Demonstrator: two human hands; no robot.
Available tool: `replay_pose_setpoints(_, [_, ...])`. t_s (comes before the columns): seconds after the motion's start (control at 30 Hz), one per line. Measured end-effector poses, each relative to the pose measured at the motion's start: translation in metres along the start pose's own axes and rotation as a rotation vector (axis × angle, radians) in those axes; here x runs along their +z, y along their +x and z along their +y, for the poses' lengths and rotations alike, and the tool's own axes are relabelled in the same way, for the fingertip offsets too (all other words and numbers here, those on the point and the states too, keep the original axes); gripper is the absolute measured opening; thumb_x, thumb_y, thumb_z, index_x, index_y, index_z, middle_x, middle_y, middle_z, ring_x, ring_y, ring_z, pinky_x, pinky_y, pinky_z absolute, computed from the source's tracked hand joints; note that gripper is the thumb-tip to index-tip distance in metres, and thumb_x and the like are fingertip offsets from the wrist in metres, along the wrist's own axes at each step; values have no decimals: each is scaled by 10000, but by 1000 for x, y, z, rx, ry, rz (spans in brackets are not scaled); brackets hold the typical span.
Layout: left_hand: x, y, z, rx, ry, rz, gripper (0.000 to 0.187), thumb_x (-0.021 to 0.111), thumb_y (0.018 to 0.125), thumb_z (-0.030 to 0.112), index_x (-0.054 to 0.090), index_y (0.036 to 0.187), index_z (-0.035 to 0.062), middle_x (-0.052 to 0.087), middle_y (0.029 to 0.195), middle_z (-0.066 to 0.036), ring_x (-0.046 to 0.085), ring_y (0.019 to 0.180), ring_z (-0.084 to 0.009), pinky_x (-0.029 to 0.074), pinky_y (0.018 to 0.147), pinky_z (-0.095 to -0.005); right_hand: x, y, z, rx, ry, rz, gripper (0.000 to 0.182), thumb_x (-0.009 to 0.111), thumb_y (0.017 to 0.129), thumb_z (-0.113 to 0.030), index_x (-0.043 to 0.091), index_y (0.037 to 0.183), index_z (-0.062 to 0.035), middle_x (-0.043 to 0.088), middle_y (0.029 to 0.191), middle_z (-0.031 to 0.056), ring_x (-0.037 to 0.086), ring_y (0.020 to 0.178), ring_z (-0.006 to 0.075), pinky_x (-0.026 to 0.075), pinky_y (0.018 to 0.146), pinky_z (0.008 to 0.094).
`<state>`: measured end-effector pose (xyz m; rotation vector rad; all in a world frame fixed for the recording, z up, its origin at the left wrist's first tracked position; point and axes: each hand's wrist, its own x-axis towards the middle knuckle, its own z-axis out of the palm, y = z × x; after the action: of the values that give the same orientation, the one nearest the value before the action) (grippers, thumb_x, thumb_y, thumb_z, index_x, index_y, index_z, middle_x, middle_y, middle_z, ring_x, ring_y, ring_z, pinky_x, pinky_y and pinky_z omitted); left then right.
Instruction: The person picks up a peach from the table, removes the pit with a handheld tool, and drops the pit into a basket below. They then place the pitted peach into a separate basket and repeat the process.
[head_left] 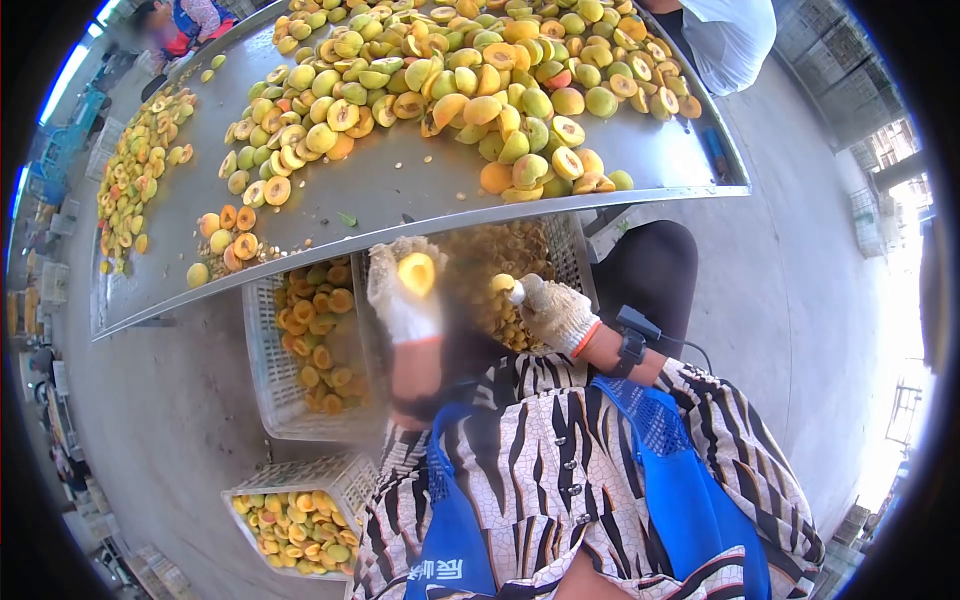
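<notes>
My left hand [398, 300], in a pale work glove, is closed around an apricot half [416, 274] with its cut side facing up. To the right, my gloved right hand [556, 312] grips a small pale-handled tool [516, 292], mostly hidden by the fingers. A yellow bit of fruit [501, 283] shows at the tool's end. Both hands are just off the near edge of the metal table [370, 215]. Beneath them stands a plastic crate [572, 250] of brownish pits and scraps, partly covered by my hands and blurred in the middle.
Many whole and halved apricots [470, 80] are heaped on the table. A white crate [258, 370] of halves stands left of my hands, another crate [352, 482] of halves below it. A person's white sleeve [735, 40] and a second person [195, 20] are across the table.
</notes>
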<state>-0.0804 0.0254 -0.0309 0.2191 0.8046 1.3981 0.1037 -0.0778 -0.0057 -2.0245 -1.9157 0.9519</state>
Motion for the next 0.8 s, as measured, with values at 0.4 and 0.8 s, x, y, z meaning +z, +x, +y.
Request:
replay_pose_setpoints(0.4, [13, 25, 32, 621, 961, -68, 388, 640, 900, 11, 546, 1274, -31, 620, 1216, -116, 583, 1118, -177, 464, 990, -299, -7, 18, 19, 95, 151, 23, 240, 475, 917, -217, 640, 1025, -81, 683, 955, 197, 656, 880, 386, 507, 791, 470])
replay_pose_setpoints(0.8, [173, 139, -56, 904, 1941, -750, 473, 705, 784, 240, 614, 1234, 129, 566, 1309, -111, 488, 1200, -343, 392, 1045, -411, -3, 17, 47, 106, 354, 87, 296, 531, 896, -283, 654, 1093, -100, 689, 983, 187, 660, 884, 376, 518, 800, 457])
